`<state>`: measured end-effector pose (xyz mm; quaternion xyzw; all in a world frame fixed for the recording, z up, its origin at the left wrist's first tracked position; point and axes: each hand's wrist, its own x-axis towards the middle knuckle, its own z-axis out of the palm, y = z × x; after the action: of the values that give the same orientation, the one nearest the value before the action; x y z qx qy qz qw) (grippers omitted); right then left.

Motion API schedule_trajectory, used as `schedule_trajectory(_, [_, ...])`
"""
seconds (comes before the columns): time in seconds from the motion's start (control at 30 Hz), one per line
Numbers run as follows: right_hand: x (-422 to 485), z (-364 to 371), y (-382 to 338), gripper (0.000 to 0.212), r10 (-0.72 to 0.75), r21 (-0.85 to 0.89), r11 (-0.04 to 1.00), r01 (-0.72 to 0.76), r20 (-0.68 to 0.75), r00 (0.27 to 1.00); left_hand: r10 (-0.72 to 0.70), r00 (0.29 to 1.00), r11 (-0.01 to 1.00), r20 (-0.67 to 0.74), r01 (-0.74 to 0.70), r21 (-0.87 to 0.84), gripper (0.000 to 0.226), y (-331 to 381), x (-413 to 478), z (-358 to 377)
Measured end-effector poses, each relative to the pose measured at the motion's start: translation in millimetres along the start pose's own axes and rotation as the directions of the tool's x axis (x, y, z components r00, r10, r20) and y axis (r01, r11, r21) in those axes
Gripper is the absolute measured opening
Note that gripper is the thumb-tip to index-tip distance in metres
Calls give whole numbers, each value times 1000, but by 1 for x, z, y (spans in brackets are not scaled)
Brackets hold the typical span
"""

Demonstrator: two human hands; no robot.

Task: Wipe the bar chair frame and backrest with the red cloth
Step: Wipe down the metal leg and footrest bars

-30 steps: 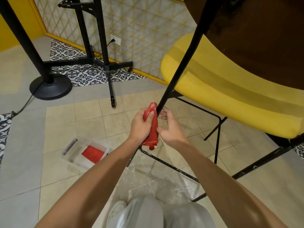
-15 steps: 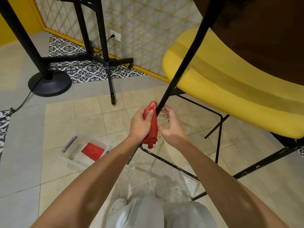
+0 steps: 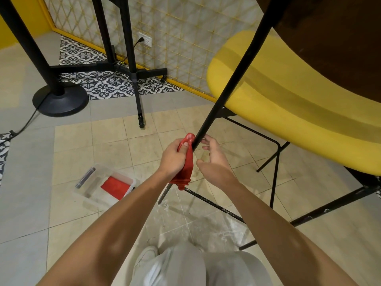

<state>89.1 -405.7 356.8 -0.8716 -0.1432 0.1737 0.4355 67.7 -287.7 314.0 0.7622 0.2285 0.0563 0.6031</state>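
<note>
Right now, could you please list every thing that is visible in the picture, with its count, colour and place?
bar chair frame: one, black metal, slanted leg through the centre, footrest bars lower right
seat: one, yellow, right
red cloth: one, wrapped around the chair leg, centre
plastic bin: one, clear, on the floor at lower left, another red cloth inside
round-base stand: one, black, upper left
cross-base stand: one, black, top centre
wall socket: one, white, a black plug in it
left hand: one, gripping the cloth on the leg
right hand: one, open, beside the leg
</note>
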Motion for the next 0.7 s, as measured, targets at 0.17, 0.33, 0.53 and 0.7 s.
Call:
schedule_trajectory(0.17, [0, 0, 5, 75, 13, 0, 1000, -13, -2, 1000, 3, 1000, 1000, -16, -3, -13, 35, 0, -2, 3])
schedule_trajectory(0.33, [-2, -5, 6, 75, -12, -26, 1000, 11, -13, 1000, -31, 999, 993, -22, 33, 114, 34, -1, 2, -2])
schedule_trajectory(0.53, [-5, -12, -5, 72, -82, -64, 995, 79, -51, 995, 18, 999, 998, -44, -21, -55, 31, 25, -6, 0])
schedule_trajectory(0.7, [-9, -17, -14, 69, -103, -53, 994, 99, -75, 992, 85, 986, 972, -143, -114, -206, 14, 44, -13, 5])
